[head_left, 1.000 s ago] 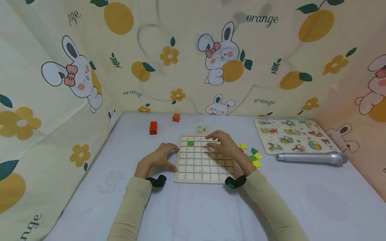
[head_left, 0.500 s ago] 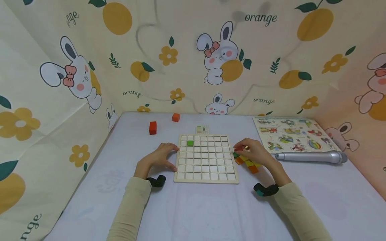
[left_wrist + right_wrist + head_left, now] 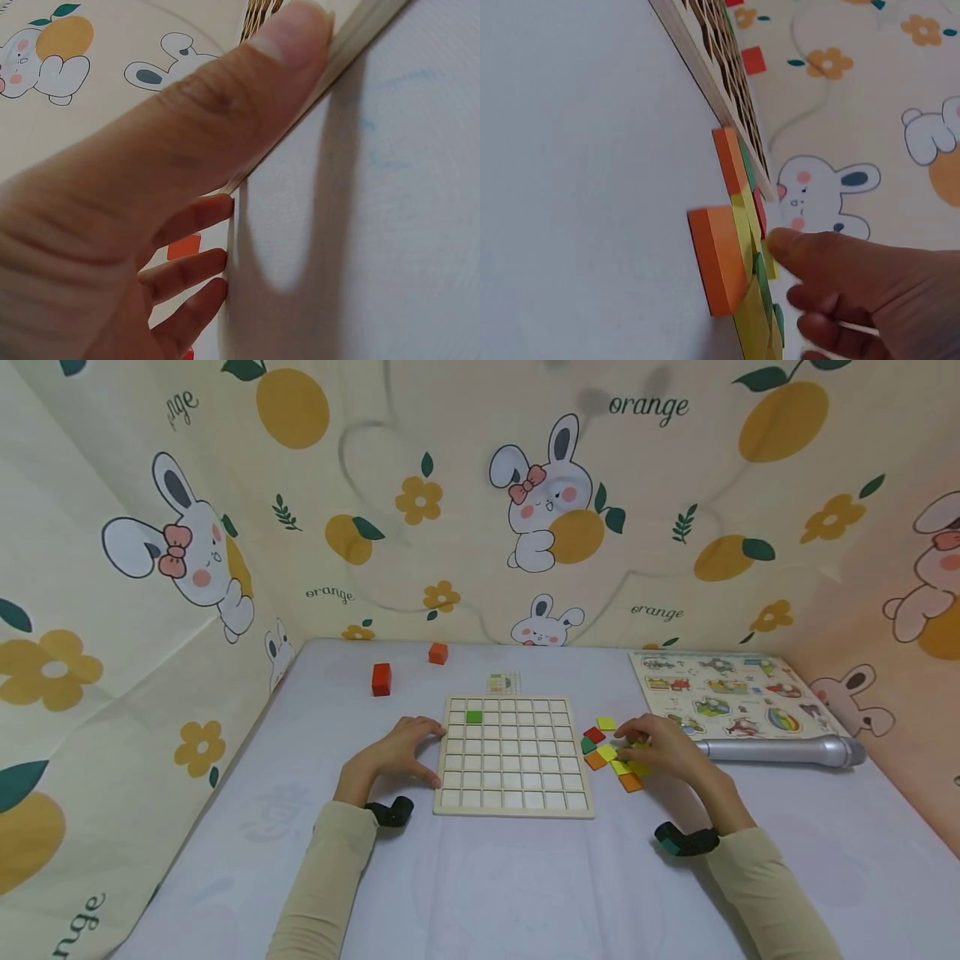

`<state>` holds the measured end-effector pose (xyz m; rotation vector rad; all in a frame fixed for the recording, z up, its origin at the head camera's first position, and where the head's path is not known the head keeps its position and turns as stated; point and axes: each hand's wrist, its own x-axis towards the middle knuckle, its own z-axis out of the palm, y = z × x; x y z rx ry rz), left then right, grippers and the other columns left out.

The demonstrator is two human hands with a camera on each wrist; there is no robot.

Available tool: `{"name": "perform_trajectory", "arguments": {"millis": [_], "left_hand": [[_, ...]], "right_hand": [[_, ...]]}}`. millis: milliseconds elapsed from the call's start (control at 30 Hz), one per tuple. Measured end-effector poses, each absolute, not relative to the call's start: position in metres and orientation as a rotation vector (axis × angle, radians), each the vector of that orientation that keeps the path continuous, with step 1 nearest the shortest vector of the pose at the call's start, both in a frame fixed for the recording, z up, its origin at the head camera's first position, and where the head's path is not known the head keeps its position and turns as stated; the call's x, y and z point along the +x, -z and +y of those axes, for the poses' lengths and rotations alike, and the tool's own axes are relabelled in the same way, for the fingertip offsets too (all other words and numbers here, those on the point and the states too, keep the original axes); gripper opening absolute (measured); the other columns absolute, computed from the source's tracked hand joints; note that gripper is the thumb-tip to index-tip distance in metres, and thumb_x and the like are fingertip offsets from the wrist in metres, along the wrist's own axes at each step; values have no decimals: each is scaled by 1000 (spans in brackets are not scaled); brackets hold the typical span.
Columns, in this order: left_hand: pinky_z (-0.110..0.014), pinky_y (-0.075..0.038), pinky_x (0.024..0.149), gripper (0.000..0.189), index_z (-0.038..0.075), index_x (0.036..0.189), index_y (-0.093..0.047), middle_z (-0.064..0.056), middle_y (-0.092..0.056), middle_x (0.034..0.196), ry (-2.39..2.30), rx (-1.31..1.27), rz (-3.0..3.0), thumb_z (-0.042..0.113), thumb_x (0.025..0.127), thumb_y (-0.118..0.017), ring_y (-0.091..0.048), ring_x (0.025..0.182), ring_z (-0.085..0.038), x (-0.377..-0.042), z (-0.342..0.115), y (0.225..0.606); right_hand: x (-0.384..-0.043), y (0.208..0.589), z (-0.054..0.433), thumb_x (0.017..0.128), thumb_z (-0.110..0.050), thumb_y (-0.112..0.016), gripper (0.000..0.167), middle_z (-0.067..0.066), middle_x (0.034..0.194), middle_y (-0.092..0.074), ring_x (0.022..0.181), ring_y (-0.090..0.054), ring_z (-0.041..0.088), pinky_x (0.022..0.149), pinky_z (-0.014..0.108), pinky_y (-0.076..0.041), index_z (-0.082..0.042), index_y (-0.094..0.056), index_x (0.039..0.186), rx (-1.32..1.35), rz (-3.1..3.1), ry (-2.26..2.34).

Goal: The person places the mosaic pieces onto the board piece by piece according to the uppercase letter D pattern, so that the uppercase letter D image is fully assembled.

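Observation:
A square wooden grid board [image 3: 512, 763] lies on the table, with one green square tile [image 3: 474, 717] in a cell of its second column near the top. My left hand [image 3: 393, 750] rests at the board's left edge, thumb [image 3: 289, 52] and fingertips touching its side. To the right of the board is a loose cluster of red, green, yellow and orange tiles [image 3: 596, 760]. My right hand [image 3: 663, 747] is over the right part of this cluster, hiding some of it. In the right wrist view the thumb [image 3: 802, 251] reaches toward the tiles, and no tile shows between the fingers.
A small patterned card [image 3: 502, 682] lies behind the board. Two red-orange blocks, a taller one [image 3: 382, 679] and a smaller one [image 3: 438, 653], stand at the back left. At the right are a picture puzzle board [image 3: 735, 693] and a silver microphone [image 3: 780, 752]. Printed cloth walls enclose the table.
My right hand has moved from above the board to the tiles on its right, then slightly farther right across them. My left hand has stayed at the board's edge.

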<state>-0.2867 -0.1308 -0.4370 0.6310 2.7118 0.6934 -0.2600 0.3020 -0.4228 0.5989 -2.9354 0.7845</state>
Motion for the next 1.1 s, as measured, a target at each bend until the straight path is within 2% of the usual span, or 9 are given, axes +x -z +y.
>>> {"name": "perform_trajectory", "arguments": {"millis": [167,300,467,633,800,900,1100], "left_hand": [[-45,-29,109,85,16,133,-49,-3,-41,142,-689,625,2713,37,60,-87,-26,134,-24,-286,-130,437],[-45,-29,109,84,16,133,-49,-3,-40,142,-687,625,2713,36,61,-87,-25,134,-24,-285,-130,436],[-45,-29,109,83,16,133,-49,-3,-40,142,-698,626,2710,36,61,-87,-25,134,-24,-285,-130,436],[-45,-29,109,83,16,132,-50,-3,-40,142,-705,629,2709,36,61,-87,-25,134,-24,-285,-130,437],[-45,-29,109,82,17,131,-51,-3,-41,141,-706,627,2713,37,60,-87,-26,133,-24,-285,-130,437],[-46,-29,109,82,18,131,-51,-2,-41,141,-703,617,2714,37,60,-87,-26,134,-23,-285,-130,437],[-46,-29,109,82,18,131,-50,-2,-40,142,-707,609,2712,37,60,-87,-25,134,-23,-285,-130,437]], "right_hand": [[-265,428,306,76,-18,-77,26,0,71,-50,70,-44,17,60,29,-34,-5,-68,97,529,-3026,-719],[-267,431,306,76,-18,-77,26,0,70,-49,70,-44,17,61,29,-33,-7,-68,98,521,-3041,-700],[-266,431,303,78,-9,-72,26,2,83,-57,79,-47,20,68,32,-42,-8,-67,104,536,-3023,-755],[-264,430,303,77,-3,-69,36,12,99,-59,88,-49,27,80,42,-44,-4,-64,113,568,-2978,-767],[-263,429,307,73,-17,-78,33,16,104,-58,99,-45,34,86,52,-39,-3,-67,102,464,-2980,-648],[-264,428,309,72,-22,-79,30,13,98,-60,97,-44,33,83,50,-38,-4,-69,95,455,-2999,-610],[-267,431,312,78,-16,-74,23,7,93,-62,92,-47,28,82,45,-36,-4,-70,97,535,-2998,-710]]}}
